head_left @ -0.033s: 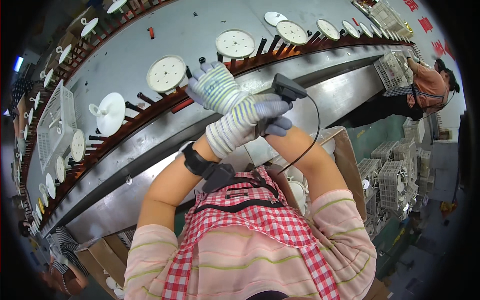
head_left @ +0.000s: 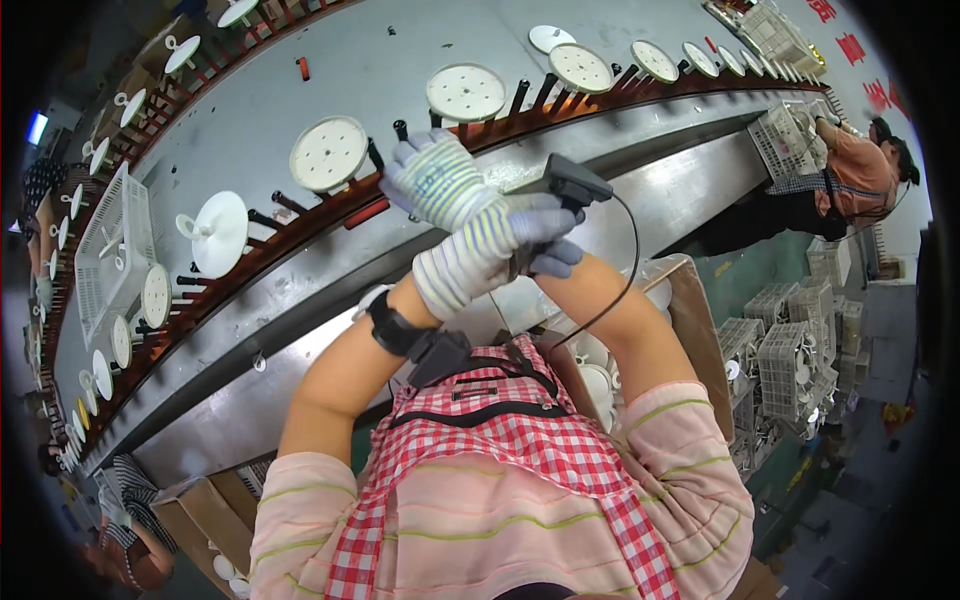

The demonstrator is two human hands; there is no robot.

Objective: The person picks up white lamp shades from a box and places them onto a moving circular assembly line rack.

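My left hand (head_left: 497,240), in a striped knit glove, is wrapped over my right wrist, closed round a black wrist device (head_left: 579,180) with a cable. Its fingers are slightly blurred. Past it, my right hand (head_left: 438,182), gloved alike, points up and left with its fingers apart and nothing visible in them. Its fingertips are smeared, close to the belt's near edge. Another black band (head_left: 396,325) with a box sits on my left wrist. Nearest to my right hand are white perforated discs (head_left: 328,153) on dark pegs (head_left: 375,152).
A curved grey conveyor table (head_left: 390,75) carries more white discs on pegs. A plastic crate (head_left: 112,245) stands on it at left. Cardboard boxes (head_left: 698,345) flank me. At right, a co-worker (head_left: 862,170) stands beside a crate; several crates (head_left: 790,350) are stacked on the floor.
The near discs and pegs have shifted slightly left and down. My right hand has moved a little to the right and down; my left hand still grips the wrist.
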